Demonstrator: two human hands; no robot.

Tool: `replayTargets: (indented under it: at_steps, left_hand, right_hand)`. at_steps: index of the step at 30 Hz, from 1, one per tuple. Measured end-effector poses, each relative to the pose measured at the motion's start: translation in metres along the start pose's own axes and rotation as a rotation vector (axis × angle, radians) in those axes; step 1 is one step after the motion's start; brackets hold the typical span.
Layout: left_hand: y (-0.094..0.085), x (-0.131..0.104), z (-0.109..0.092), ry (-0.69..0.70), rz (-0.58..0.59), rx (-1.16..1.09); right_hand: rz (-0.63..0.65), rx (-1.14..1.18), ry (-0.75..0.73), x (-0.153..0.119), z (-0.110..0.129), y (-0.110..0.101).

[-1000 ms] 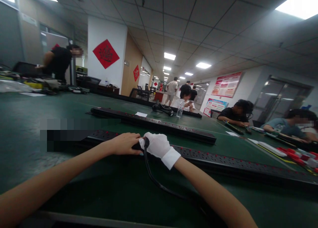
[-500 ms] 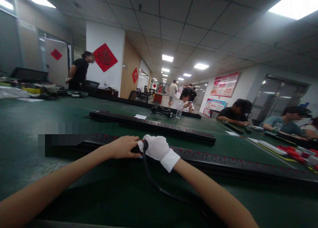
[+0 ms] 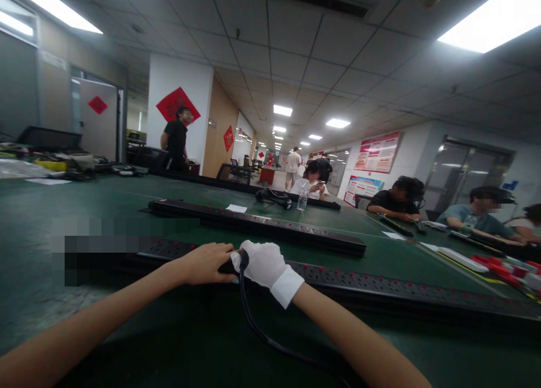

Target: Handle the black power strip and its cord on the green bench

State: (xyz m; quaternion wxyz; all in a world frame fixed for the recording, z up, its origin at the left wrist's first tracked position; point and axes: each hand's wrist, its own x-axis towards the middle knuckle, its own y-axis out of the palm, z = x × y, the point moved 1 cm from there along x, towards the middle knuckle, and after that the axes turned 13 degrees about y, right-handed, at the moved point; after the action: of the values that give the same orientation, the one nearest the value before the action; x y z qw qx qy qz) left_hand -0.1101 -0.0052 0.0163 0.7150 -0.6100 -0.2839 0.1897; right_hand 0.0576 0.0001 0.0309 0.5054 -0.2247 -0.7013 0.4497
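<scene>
A long black power strip (image 3: 359, 282) with rows of sockets and small red parts lies across the green table in front of me. My bare left hand (image 3: 206, 264) grips it, fingers over the top and thumb along the near side. Just right of that, my right hand (image 3: 262, 264), in a white dotted glove, is closed on a black plug (image 3: 244, 259) against the strip. From the plug a black cable (image 3: 253, 325) curves down and right towards the table's near side. The plug's pins and the socket under the glove are hidden.
Behind lies a second black power strip (image 3: 262, 225), with a white paper slip (image 3: 236, 208), a coiled black cord (image 3: 273, 197) and a water bottle (image 3: 302, 198) beyond. Red and white parts (image 3: 499, 268) lie at right. Several people sit or stand around the room.
The view has tilted up slightly, so the table sits lower in the picture. Both hands keep their hold on the strip and plug. A person in black at the back has moved right.
</scene>
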Motion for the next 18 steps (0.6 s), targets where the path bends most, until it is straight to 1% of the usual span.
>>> replayTargets:
  at_steps: [5, 11, 18]
  left_hand:
    - [0.0007, -0.0003, 0.0001, 0.014, -0.014, 0.013]
    - [0.0012, -0.0001, 0.0007, 0.019, -0.011, 0.01]
    - [0.0016, 0.0, 0.0002, 0.015, -0.024, 0.012]
  right_hand:
    - [-0.024, -0.002, 0.008, -0.0003, 0.0004, 0.0013]
    - [0.011, -0.02, 0.035, -0.0006, 0.0026, -0.0026]
    - [0.021, -0.012, 0.029, -0.0011, 0.0026, -0.0045]
